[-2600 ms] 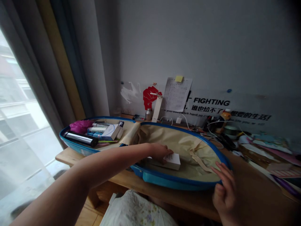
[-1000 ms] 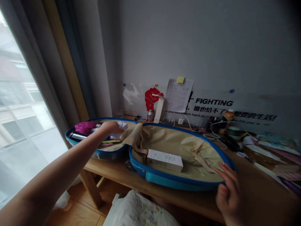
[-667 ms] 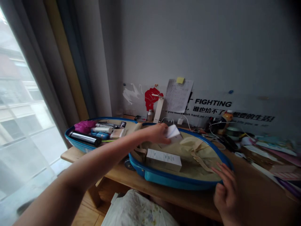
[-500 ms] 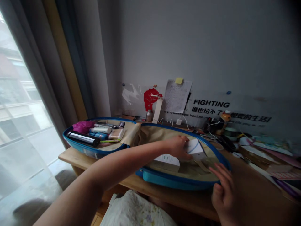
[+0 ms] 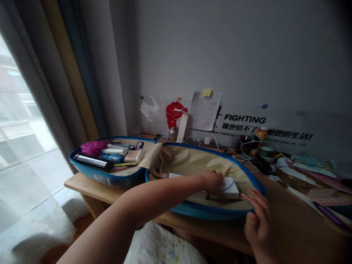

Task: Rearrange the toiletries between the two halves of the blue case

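An open blue suitcase [image 5: 217,213] with beige lining lies on the wooden table. In its right half, my left hand [image 5: 213,182] grips the left end of a white box [image 5: 230,189] with a blue curved line, which lies low near the front rim. Another white box [image 5: 173,175] is mostly covered by my left forearm. My right hand [image 5: 258,216] is at the suitcase's front right rim, fingers stretched and apart, holding nothing; its fingertips are close to the white box's right end.
The left half holds a pink bundle [image 5: 93,147], a black cylinder [image 5: 93,162], a white tube [image 5: 115,151] and a pack of cotton swabs [image 5: 133,156]. Bottles, cables and papers [image 5: 299,176] crowd the table's back and right. A curtain [image 5: 68,73] hangs at the left.
My left hand has lowered the white box toward the front of the suitcase, where it now lies flatter. My right hand stays by the rim. The view has shifted slightly.
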The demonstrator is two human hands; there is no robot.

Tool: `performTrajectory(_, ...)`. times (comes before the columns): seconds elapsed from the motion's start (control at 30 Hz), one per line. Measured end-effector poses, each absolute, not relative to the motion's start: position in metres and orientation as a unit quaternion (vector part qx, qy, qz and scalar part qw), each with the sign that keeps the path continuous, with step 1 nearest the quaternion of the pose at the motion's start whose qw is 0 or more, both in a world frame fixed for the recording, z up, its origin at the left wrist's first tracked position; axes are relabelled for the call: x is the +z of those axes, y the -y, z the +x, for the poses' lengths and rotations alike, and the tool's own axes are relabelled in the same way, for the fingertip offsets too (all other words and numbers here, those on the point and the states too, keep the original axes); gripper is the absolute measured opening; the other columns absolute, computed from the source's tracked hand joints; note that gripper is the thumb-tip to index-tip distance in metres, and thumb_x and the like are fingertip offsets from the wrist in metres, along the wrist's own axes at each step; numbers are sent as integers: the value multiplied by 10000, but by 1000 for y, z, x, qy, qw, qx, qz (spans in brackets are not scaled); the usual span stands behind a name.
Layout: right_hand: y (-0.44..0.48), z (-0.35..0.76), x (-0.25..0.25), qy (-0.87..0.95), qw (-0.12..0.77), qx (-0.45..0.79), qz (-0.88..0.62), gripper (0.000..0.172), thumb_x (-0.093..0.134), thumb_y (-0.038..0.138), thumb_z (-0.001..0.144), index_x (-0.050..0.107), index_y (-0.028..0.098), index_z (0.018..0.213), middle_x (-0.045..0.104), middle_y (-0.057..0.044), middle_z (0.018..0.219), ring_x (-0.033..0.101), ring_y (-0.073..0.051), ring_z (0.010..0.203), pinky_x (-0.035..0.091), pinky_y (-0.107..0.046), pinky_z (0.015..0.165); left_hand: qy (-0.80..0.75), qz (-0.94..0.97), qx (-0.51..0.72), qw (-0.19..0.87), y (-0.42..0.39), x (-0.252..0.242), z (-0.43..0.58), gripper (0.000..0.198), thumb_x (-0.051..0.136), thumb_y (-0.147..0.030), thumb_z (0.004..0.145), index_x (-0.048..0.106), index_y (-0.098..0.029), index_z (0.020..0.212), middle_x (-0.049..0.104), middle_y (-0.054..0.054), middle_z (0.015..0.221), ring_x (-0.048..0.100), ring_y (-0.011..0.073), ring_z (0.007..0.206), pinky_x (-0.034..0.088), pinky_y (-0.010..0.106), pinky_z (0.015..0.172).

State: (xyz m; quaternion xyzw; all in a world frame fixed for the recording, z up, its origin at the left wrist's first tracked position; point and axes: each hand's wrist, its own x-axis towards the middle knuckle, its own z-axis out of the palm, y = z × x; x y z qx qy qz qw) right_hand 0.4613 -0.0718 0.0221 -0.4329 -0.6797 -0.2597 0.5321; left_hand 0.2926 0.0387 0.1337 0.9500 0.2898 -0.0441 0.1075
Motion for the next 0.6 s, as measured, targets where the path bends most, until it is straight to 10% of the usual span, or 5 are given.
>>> performTrajectory(0.6,72,462,20,686,523,-266,-431,401,349,397,1014,627,179,1203,616,-163,1251,532,-332,1276,419,-572,1043,-279,954,-78,78,-32,124,297,690,718,-512,781,560,-76,1293,591,218,1366,593,295,1232,491,349,1021)
